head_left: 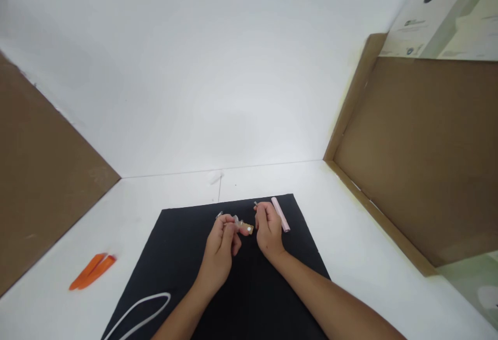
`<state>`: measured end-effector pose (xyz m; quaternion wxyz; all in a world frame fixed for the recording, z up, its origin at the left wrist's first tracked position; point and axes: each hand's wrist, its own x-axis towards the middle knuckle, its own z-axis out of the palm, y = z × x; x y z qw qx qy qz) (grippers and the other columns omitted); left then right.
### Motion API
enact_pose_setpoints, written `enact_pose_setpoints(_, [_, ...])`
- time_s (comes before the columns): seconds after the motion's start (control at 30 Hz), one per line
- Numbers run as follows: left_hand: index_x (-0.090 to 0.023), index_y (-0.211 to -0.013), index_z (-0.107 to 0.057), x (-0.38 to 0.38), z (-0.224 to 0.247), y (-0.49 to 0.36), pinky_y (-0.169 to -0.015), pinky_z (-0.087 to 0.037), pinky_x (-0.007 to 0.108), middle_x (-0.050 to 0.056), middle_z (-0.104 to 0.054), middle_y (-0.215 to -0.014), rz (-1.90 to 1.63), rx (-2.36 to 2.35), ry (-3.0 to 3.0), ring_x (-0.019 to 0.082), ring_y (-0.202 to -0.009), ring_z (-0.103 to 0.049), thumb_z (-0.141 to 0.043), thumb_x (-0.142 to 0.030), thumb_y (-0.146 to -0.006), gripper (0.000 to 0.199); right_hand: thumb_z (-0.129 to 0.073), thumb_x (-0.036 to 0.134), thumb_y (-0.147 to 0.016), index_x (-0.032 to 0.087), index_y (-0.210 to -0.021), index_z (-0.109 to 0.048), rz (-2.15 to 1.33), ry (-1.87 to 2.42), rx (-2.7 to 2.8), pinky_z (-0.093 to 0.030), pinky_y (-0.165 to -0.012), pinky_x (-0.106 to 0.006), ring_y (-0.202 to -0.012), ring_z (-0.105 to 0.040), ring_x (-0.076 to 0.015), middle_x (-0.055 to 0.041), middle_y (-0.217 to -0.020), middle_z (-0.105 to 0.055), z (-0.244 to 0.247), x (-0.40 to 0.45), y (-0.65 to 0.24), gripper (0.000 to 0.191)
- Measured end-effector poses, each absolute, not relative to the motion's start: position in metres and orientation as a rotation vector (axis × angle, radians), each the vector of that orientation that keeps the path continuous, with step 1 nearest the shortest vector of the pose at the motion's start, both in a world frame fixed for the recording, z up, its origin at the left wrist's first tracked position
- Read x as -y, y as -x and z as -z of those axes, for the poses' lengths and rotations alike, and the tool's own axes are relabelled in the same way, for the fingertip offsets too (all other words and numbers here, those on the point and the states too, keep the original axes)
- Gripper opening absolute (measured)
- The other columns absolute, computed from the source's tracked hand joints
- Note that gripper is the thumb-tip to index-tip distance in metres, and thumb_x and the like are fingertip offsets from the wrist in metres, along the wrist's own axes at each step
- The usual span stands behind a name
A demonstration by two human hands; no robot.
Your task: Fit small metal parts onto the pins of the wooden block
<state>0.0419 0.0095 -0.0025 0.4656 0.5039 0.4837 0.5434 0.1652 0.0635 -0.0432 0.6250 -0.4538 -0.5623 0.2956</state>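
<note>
Near the twelve o'clock edge of a flat black mat [243,288] on the white worktop [151,194], both hands are busy. The left hand [223,241] is pinching a small tan piece with a white dot and a clear end [249,229], which sticks out toward two o'clock. A tiny silvery bit [219,215] shows around twelve from that hand, can't tell if it's held. The right hand [268,231] is curled nearly closed around a thin silver-tipped object [256,204], mostly hidden. Pale pink cylinder [280,214] is just beside it at one o'clock. From the left hand, there's a looped white cord [155,296] toward eight, and bright orange strips [93,271] off the mat between eight and nine.
</note>
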Motion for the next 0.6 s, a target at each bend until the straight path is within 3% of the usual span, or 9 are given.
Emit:
enact_pose_setpoints(0.2, [-0.016,-0.096,-0.050,-0.014,0.004,-0.038,-0.042,-0.027,0.019,-0.001,-0.060,-0.068,-1.376,-1.228,-1.160,0.005,-0.043,-0.038,-0.040,-0.048,-0.095,0.034,-0.039,0.033,-0.096,0.019,-0.091,-0.060,-0.607,0.976,1.490,-0.042,-0.056,-0.026,-0.060,-0.055,-0.0153,-0.0020,-0.070,-0.061,0.045,-0.054,-0.166,0.026])
enact_pose_setpoints(0.43, [-0.018,-0.083,-0.051,-0.015,0.011,-0.039,-0.053,-0.037,0.021,-0.004,-0.047,-0.068,-1.325,-1.278,-1.260,0.009,-0.056,-0.042,-0.046,-0.048,-0.092,0.031,-0.043,0.025,-0.093,0.020,-0.087,-0.062,-0.456,0.911,1.699,-0.045,-0.065,-0.030,-0.066,-0.060,-0.0178,-0.0048,-0.074,-0.065,0.040,-0.046,-0.167,0.020])
enact_pose_setpoints(0.6, [-0.019,-0.086,-0.052,-0.015,0.018,-0.040,-0.064,-0.043,0.025,0.000,-0.052,-0.077,-1.293,-1.304,-1.386,0.013,-0.067,-0.049,-0.042,-0.048,-0.093,0.031,-0.046,0.024,-0.092,0.020,-0.086,-0.063,-0.356,0.869,1.776,-0.043,-0.066,-0.032,-0.065,-0.060,-0.0185,-0.0050,-0.074,-0.067,0.034,-0.042,-0.167,0.019])
